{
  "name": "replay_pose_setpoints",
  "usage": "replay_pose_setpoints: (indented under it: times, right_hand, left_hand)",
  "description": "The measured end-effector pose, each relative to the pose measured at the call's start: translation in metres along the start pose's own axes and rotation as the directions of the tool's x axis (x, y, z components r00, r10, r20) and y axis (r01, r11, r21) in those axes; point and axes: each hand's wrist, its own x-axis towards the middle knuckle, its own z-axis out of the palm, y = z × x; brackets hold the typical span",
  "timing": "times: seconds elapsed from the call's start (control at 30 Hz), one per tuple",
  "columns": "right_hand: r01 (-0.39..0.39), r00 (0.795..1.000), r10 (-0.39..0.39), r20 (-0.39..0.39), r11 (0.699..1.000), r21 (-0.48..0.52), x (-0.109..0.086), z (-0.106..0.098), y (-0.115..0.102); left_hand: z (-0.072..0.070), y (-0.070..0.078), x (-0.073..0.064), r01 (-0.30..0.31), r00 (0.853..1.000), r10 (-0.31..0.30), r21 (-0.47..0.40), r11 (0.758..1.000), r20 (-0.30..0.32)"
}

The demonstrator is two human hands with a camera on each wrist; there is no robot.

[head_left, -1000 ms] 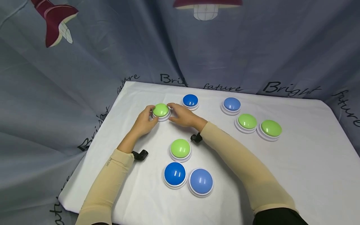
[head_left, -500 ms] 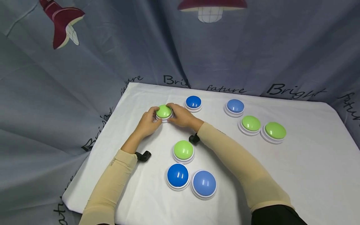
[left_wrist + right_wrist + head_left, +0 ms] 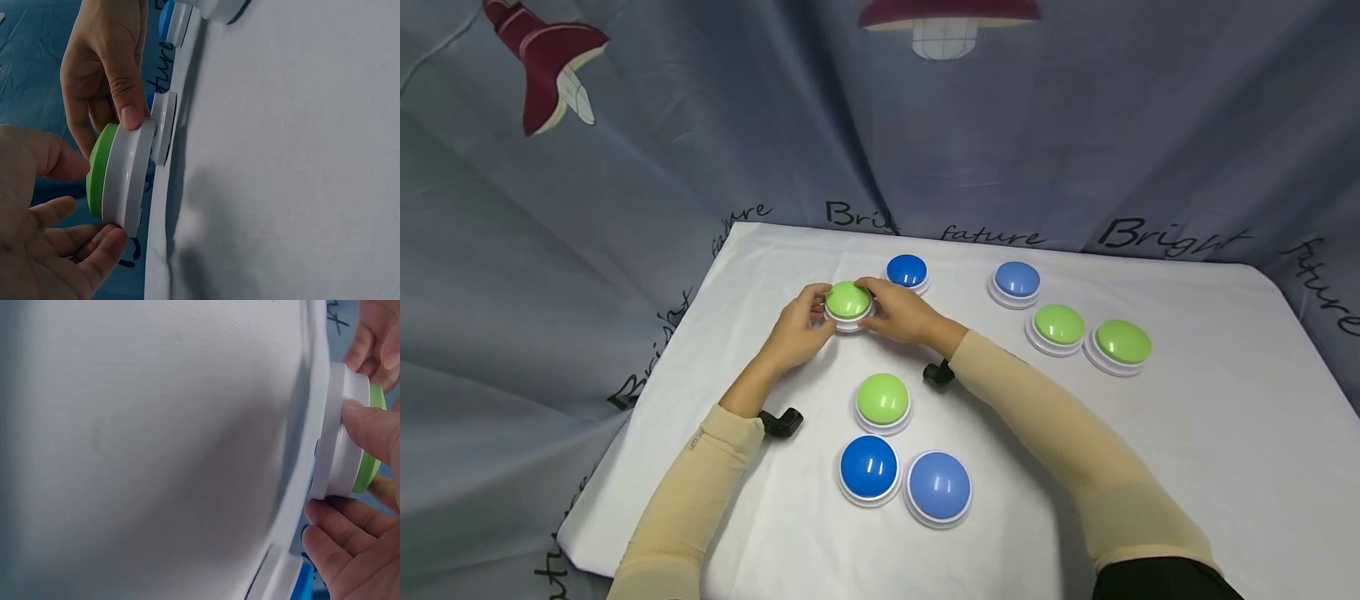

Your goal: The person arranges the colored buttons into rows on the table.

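Between my two hands is a push button with a green dome and white base (image 3: pixel 847 302), near the back left of the table. My left hand (image 3: pixel 797 329) holds its left side; in the left wrist view the fingertips (image 3: pixel 112 240) meet the white base and the thumb lies by the green dome. My right hand (image 3: pixel 904 312) grips the opposite side, its thumb (image 3: pixel 365 422) on the white base and its fingers curled at the edge. A strip of background shows past the base in the wrist views. A dark blue button (image 3: pixel 907 271) stands just behind my right hand.
Nearer me sit a green button (image 3: pixel 883 399), a dark blue one (image 3: pixel 869 467) and a light blue one (image 3: pixel 939 486). To the right are another light blue button (image 3: pixel 1017 280) and two green buttons (image 3: pixel 1059 325). A grey curtain (image 3: pixel 715 108) hangs behind the white-covered table (image 3: pixel 1210 467).
My right hand has closed in on the green button, with its thumb now against the base. The button and both hands have shifted slightly to the right; the other buttons stay put.
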Motion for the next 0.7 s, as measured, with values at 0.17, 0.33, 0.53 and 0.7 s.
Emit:
replay_pose_setpoints:
  times: [0.17, 0.33, 0.53, 0.7]
  right_hand:
    - [0.026, 0.999, -0.025, -0.042, 0.999, 0.024, -0.029, -0.011, 0.004]
    - [0.04, 0.994, -0.037, -0.106, 0.999, 0.024, -0.059, -0.022, 0.007]
    - [0.048, 0.991, -0.048, -0.125, 0.999, 0.001, -0.089, -0.03, 0.006]
    - [0.055, 0.987, -0.058, -0.15, 0.998, -0.023, -0.111, -0.035, 0.007]
  left_hand:
    - [0.006, 0.017, -0.006, -0.066, 0.997, 0.067, -0.026, 0.997, 0.025]
    - [0.014, 0.033, -0.01, -0.167, 0.984, 0.17, -0.046, 0.985, 0.058]
    - [0.024, 0.046, -0.017, -0.229, 0.967, 0.234, -0.06, 0.972, 0.099]
    - [0.032, 0.053, -0.021, -0.269, 0.952, 0.276, -0.067, 0.961, 0.135]
